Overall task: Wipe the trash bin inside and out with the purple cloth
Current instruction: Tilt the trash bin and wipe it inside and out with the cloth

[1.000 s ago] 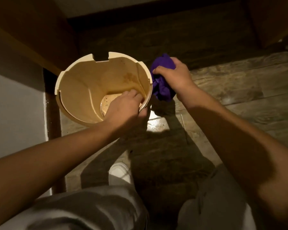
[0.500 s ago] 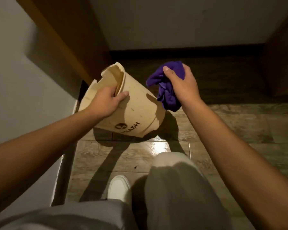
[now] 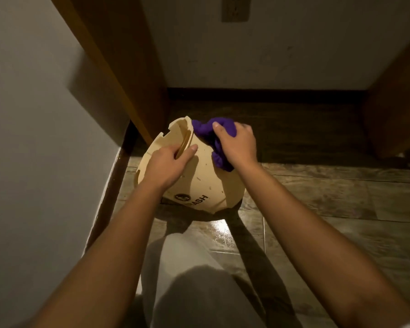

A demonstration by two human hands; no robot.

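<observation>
A cream plastic trash bin (image 3: 204, 183) with black lettering is tipped on its side above the floor, its open mouth facing away and to the left. My left hand (image 3: 169, 165) grips its rim, fingers hooked inside the opening, thumb on the outer wall. My right hand (image 3: 237, 143) holds a bunched purple cloth (image 3: 217, 138) pressed against the bin's outer wall near the rim. The bin's inside is hidden from here.
A grey wall (image 3: 40, 138) and a wooden door frame (image 3: 118, 74) stand close on the left. A white wall with a dark baseboard (image 3: 265, 93) is ahead, wooden furniture (image 3: 395, 110) on the right. Wood-look floor tiles (image 3: 329, 209) lie below, my grey-trousered knees (image 3: 199, 287) near.
The bin went from upright with its mouth toward me to tipped on its side. My right hand brought the cloth onto the outer wall near the rim. The view tilted up.
</observation>
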